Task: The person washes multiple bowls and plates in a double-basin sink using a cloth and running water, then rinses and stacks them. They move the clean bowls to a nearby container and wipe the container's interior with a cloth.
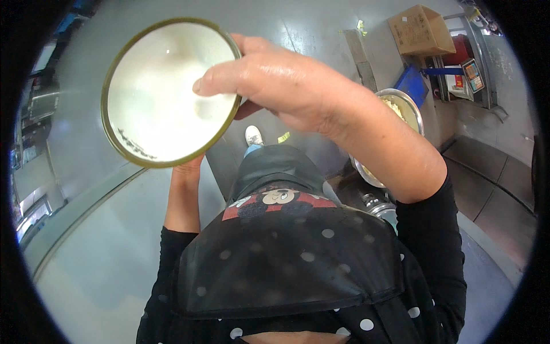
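A round white bowl [154, 94] with an olive-coloured rim is held up at the upper left, its pale inside facing me. My right hand [262, 73] grips its right edge, the thumb inside and the other fingers behind the wall. Dark specks or worn marks run along the inside at the lower left. My left hand [191, 163] is almost wholly hidden behind the bowl; only its wrist end shows below the rim. Whether it touches the bowl, I cannot tell.
Metal bowls stand beyond my right forearm; the upper metal bowl [414, 105] holds pale food. At the upper right are a cardboard box [414, 32], a blue panel [410, 86] and a digital scale [472, 75]. A pale worktop [111, 241] lies at my left.
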A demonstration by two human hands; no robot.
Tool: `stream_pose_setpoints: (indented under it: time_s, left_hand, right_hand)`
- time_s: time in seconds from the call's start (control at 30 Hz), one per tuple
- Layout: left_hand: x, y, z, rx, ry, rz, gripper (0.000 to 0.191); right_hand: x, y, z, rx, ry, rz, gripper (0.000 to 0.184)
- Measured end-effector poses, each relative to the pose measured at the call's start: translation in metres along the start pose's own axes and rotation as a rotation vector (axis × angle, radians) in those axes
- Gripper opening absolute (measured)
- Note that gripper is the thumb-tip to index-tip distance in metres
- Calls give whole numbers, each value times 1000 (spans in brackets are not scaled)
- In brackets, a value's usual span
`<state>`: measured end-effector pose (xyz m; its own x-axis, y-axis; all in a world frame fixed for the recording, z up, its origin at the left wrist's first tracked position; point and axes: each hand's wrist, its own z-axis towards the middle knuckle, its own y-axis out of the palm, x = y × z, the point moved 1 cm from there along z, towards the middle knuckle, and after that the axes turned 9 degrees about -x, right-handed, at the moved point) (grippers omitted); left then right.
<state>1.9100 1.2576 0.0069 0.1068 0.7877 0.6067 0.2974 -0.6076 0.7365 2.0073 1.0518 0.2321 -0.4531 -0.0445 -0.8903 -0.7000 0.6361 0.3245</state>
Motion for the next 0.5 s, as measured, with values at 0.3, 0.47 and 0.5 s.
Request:
stream_pose_setpoints:
  time_s: [0.3,0.47,0.5]
  left_hand:
    - [48,-46,35,-110,-237,-368,55]
    - [83,2,53,90,-109,-196,55]
    - [90,-6,54,216,-168,-181,56]
  right_hand:
    - [-24,11,68,28,45,-24,50]
    - [-36,12,103,103,53,69,50]
    - [-38,15,107,92,58,46,49]
